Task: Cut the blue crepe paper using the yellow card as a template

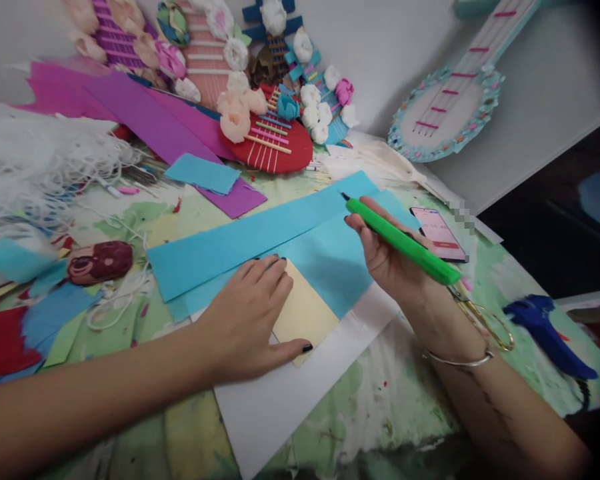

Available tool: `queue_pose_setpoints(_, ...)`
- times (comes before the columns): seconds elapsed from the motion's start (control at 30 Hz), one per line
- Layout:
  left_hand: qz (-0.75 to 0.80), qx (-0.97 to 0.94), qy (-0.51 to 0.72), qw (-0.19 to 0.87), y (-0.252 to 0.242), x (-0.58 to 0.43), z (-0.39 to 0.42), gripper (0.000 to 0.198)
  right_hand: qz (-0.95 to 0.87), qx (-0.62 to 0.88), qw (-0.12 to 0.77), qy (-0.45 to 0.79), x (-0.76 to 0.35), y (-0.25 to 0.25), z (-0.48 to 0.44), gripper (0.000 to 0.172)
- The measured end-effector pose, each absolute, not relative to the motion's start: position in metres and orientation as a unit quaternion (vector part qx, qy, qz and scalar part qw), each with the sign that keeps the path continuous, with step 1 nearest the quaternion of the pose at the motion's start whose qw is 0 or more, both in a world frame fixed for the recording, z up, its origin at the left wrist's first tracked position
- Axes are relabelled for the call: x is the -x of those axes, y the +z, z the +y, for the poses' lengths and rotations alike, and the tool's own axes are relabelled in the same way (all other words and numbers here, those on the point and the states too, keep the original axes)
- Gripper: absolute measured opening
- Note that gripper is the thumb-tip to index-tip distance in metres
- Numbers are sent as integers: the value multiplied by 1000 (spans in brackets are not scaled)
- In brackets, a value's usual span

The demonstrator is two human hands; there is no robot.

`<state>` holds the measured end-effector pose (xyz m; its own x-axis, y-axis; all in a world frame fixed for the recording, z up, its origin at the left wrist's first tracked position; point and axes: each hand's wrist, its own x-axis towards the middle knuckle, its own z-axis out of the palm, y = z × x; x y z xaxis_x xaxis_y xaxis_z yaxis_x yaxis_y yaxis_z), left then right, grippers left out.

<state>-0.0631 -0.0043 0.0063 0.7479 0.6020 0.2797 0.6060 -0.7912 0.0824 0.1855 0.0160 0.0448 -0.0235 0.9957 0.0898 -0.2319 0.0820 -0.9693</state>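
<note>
My left hand [253,313] lies flat, fingers stretched out, on a cream card [313,313]. Beneath the card is light blue paper [340,280], and a folded blue strip [240,240] runs along its far side. A white sheet [280,407] lies under these. My right hand [393,260] is raised over the right part of the blue paper, closed around a green craft knife [403,241]. Its dark, narrow tip points up and left, apart from the paper.
Gold-handled scissors [485,323] and a phone [437,233] lie near my right forearm. A blue glue gun [550,337] is further right. White yarn [45,157] and paper scraps [55,317] crowd the left. Decorated paper instruments [280,143] lean along the back wall.
</note>
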Motion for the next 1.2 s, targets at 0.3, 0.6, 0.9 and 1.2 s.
queue_pose_setpoints(0.3, -328, 933, -146, 14, 7, 65, -6, 76, -454, 370, 573, 573, -168, 28, 20, 33)
queue_pose_setpoints(0.6, -337, 929, -150, 31, 6, 69, -15, 64, -547, 443, 553, 446, -154, 25, 8, 19)
queue_pose_setpoints(0.9, -299, 938, -157, 83, 2, 64, -19, 67, -656, 471, 437, 396, -142, 25, 8, 29)
queue_pose_setpoints(1.2, -293, 938, -148, 111, 4, 59, -26, 59, -739, 495, 375, 260, -140, 19, 11, 22)
